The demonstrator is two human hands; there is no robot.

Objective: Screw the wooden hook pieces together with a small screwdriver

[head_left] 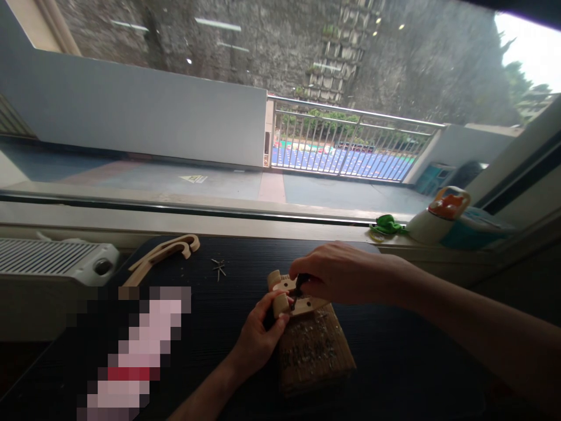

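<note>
My left hand (258, 333) grips a light wooden part (303, 306) with rounded blocks at its end and dark round holes along its flat strips. The part lies at the far end of a brown, tape-covered box (316, 351) on the dark table. Reaching in from the right, my right hand (344, 273) is closed around a small dark tool (300, 283), held over the wooden part. The tool's kind cannot be made out, and its tip is partly hidden by my fingers.
Several screws or nails (219, 269) lie loose on the black table (236, 251). Hook-ended wooden pieces (170, 250) rest at its far left, beside a white radiator (56, 263). On the windowsill stand a white-and-orange jug (432, 219) and a green item (386, 225). A pixelated patch hides the lower left.
</note>
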